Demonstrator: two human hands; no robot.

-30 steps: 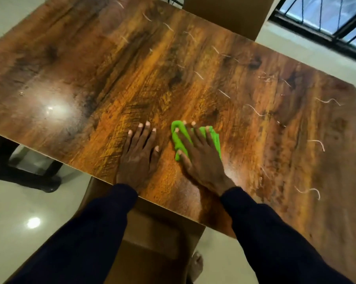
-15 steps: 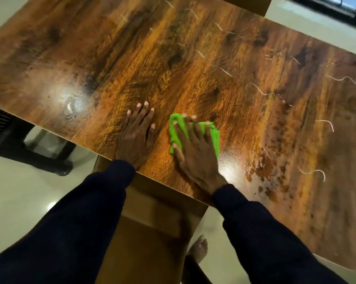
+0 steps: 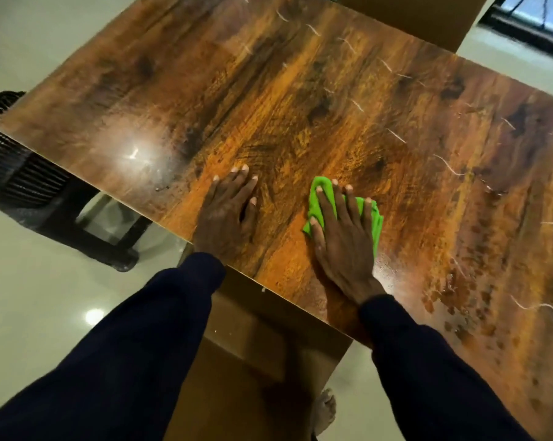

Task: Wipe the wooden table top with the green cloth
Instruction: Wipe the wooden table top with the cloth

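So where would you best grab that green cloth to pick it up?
Probably the bunched fold of the green cloth that peeks out beyond the index finger of the right hand, pinched from above on the far side. The rest lies pressed flat on the wooden table top under that palm, offering little to grip.

The counter (image 3: pixel 300 106) shows dark, streaky wood grain under a smooth, glossy finish that mirrors a lamp as a bright glare. Its right part carries wet-looking blotches and thin pale squiggles. The cloth (image 3: pixel 377 222) is soft, bright green fabric, matt and crumpled. The sleeves (image 3: pixel 109 361) are dark matt cloth. The floor (image 3: pixel 46 297) is pale, polished and reflective. The chair (image 3: pixel 4 154) looks black and ribbed.
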